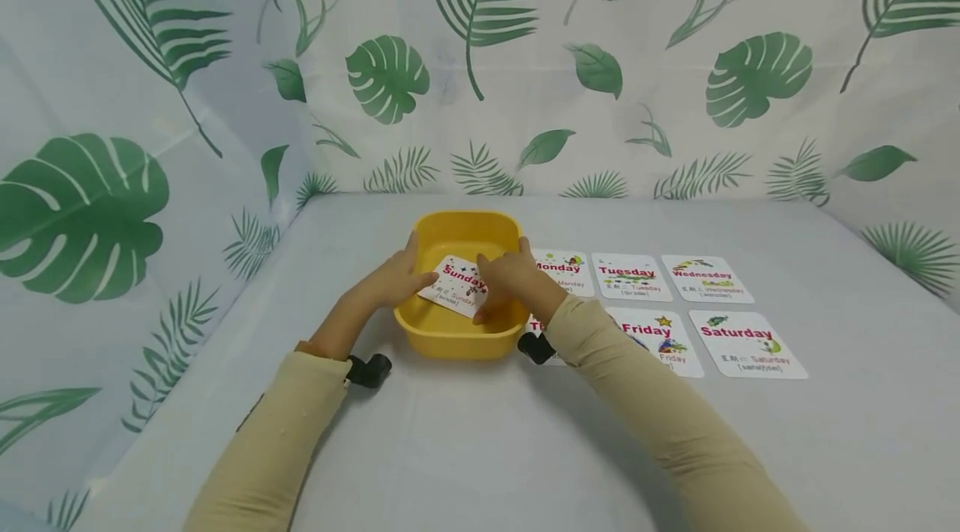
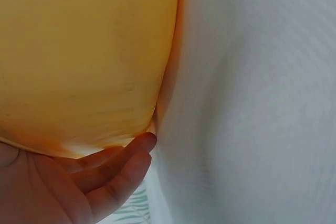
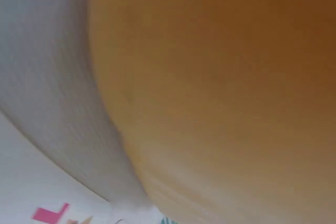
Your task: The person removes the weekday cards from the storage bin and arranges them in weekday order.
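Observation:
A yellow plastic basin [image 1: 450, 346] stands on the table between both hands. Inside it, a white card printed "Sunday" [image 1: 456, 286] lies at a slant. My left hand [image 1: 386, 282] grips the basin's left side, its thumb over the rim near the card and its other fingers along the outer wall. In the left wrist view those fingers [image 2: 118, 179] curl close under the wall. At the right side my right hand [image 1: 521, 278] grips the rim, with a finger outside and the thumb reaching in over the card's right edge. No right fingers show in the right wrist view.
Right of the basin, day cards lie in two rows: Monday [image 1: 566, 265], Tuesday [image 1: 632, 277] and Wednesday [image 1: 707, 278] behind, Friday [image 1: 660, 338] and Saturday [image 1: 746, 344] in front. My right arm partly covers the front row. A leaf-patterned cloth [image 1: 517, 123] hangs behind the table.

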The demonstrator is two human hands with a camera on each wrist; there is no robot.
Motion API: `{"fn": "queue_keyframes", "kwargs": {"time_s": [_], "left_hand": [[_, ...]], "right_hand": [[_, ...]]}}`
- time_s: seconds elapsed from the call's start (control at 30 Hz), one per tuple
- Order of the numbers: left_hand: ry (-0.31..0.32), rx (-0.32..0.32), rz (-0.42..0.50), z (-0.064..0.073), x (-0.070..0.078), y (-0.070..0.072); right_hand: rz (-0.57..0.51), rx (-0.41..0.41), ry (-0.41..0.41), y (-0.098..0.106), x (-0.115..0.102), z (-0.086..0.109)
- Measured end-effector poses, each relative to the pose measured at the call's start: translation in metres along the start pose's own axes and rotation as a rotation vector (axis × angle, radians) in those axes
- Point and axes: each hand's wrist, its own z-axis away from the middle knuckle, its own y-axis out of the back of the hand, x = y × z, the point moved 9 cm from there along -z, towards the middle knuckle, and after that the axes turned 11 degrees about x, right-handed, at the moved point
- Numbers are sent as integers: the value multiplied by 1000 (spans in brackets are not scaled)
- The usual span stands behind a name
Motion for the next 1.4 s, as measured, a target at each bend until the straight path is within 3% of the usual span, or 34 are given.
{"fn": "queue_keyframes", "kwargs": {"time_s": [0.6, 0.87, 1.03, 1.2, 1.4], "left_hand": [[-38, 13, -18, 0, 1, 0], [-25, 9, -28, 1, 1, -1], [-58, 28, -23, 0, 5, 2], [-69, 27, -14, 0, 6, 2], [-89, 32, 3, 1, 6, 0]], "right_hand": [[30, 57, 22, 3, -2, 2], [4, 20, 28, 0, -2, 4], [15, 130, 61, 7, -2, 2], [-116, 270, 77, 15, -2, 3], [-324, 330, 75, 18, -4, 6]]}}
